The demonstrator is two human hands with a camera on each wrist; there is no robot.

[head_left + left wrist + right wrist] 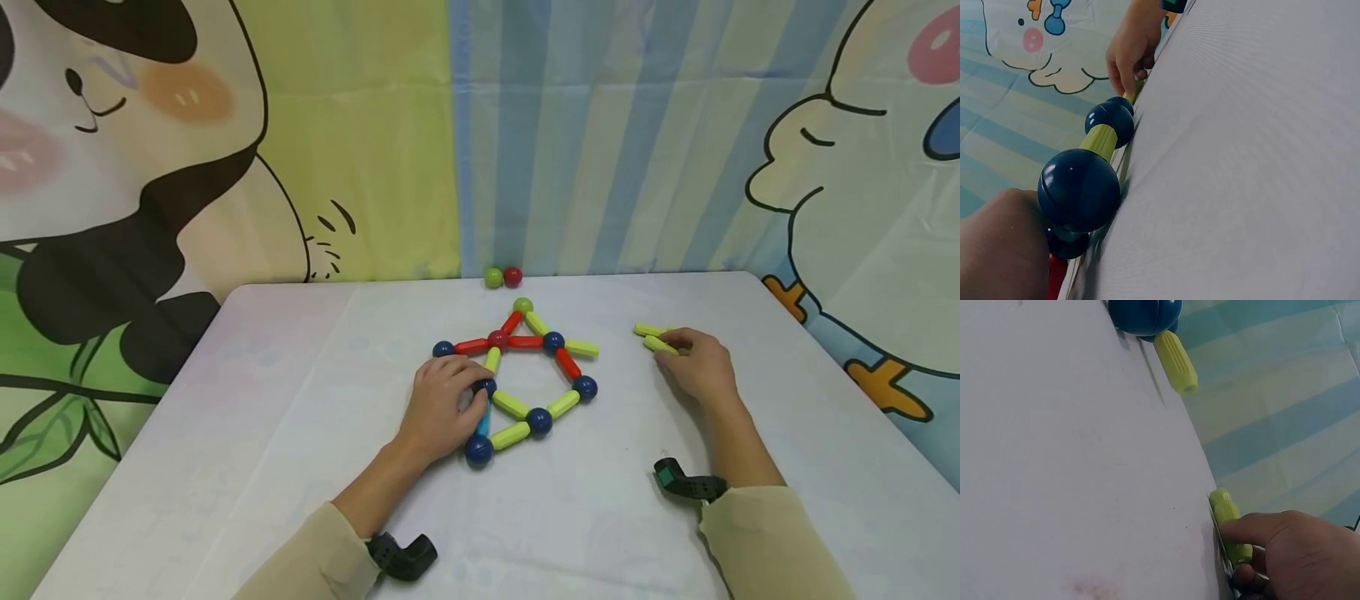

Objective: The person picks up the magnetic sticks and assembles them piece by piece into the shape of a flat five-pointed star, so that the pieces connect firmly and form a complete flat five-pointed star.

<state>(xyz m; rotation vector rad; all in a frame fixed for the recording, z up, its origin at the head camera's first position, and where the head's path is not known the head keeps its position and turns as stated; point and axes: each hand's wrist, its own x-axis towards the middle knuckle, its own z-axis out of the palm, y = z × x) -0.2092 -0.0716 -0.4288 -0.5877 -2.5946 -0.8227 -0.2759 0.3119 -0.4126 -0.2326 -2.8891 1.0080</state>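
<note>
On the white table lies a flat figure of coloured rods and balls. My left hand [442, 404] is at its left side, with thumb and fingers around a dark blue ball [487, 387]. A blue rod [483, 418] runs from there toward a nearer blue ball [478, 451]. At the right, my right hand [697, 362] pinches a yellow-green rod [660, 344]; in the right wrist view the index finger lies against this rod [1235, 534]. Another yellow-green rod [648, 329] lies just behind it. A yellow-green rod [582, 347] sticks out from the figure's right blue ball [553, 342].
A loose green ball [492, 277] and a red ball [513, 277] sit at the table's back edge. Behind the table [300, 467] hangs a cloth backdrop [585, 150] with cartoon animals. Each wrist carries a black camera mount, such as the left one [405, 557].
</note>
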